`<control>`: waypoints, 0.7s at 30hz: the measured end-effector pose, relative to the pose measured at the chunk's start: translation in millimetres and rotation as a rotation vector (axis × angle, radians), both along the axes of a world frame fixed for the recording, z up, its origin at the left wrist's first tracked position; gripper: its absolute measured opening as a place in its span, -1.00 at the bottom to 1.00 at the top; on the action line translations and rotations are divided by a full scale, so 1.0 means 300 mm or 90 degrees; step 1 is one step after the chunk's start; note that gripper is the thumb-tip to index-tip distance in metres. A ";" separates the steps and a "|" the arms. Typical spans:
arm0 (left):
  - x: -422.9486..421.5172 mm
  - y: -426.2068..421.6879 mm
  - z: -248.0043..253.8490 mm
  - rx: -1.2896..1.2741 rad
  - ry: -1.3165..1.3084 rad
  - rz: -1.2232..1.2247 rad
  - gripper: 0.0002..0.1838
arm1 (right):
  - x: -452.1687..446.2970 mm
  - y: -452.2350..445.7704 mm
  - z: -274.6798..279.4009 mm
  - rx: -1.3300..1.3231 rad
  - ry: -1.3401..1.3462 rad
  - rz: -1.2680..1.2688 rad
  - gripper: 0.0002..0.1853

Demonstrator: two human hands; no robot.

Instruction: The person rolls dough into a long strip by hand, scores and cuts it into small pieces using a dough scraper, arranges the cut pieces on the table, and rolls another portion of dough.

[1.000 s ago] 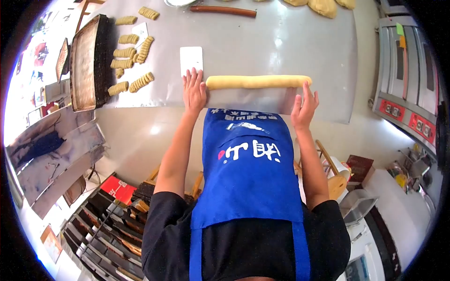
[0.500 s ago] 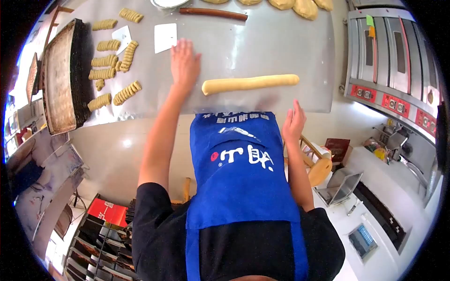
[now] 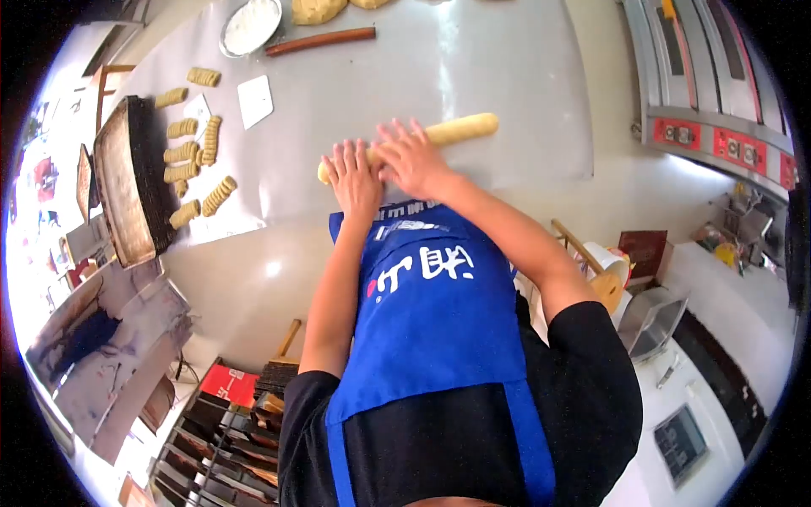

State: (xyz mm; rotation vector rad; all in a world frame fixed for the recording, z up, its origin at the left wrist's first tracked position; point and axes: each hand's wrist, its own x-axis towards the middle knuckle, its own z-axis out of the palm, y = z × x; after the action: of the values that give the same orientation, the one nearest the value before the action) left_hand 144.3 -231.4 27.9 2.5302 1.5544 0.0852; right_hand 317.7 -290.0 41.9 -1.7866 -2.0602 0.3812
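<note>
A long, smooth roll of pale yellow dough [image 3: 465, 128] lies slantwise near the front edge of the metal table [image 3: 524, 84]. Across its left part rest both hands, side by side. My left hand [image 3: 356, 180] lies on the left end with its fingers spread, and the dough's tip shows beside it. Just to the right, my right hand [image 3: 413, 162] is flat on the roll, fingers apart, its thumb near my left hand. Neither hand is wrapped round the dough. A white scraper [image 3: 255, 101] lies beyond my left hand.
Several ridged dough pieces [image 3: 219, 196] and another white card lie at the table's left, beside stacked dark trays [image 3: 127, 182]. Farther back are a bowl of white powder [image 3: 251, 27], a brown stick [image 3: 321, 40] and dough lumps [image 3: 318, 8]. Ovens [image 3: 701, 76] stand at right.
Both hands have come onto the left part of the dough roll, my left from beside the scraper, my right from the table's front edge. The scraper now lies apart from my left hand.
</note>
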 end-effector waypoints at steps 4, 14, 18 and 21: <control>-0.070 -0.129 0.030 -0.005 -0.034 -0.065 -0.27 | 0.043 -0.081 0.019 -0.044 0.016 0.141 -0.19; 0.040 0.289 -0.022 0.064 0.014 0.009 -0.10 | 0.112 0.329 -0.080 0.004 -0.128 -0.029 -0.19; 0.105 0.580 -0.081 0.168 -0.072 0.030 -0.09 | 0.182 0.537 -0.115 0.050 -0.205 -0.184 -0.11; 0.079 0.538 -0.114 0.161 -0.031 0.021 -0.05 | 0.181 0.467 -0.154 0.008 -0.182 -0.189 -0.09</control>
State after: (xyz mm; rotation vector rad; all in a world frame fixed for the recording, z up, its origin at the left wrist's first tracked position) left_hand 167.9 -70.1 -6.2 2.6660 1.6617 0.3672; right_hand 371.9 -149.8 -4.2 -2.2036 -1.9215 0.0276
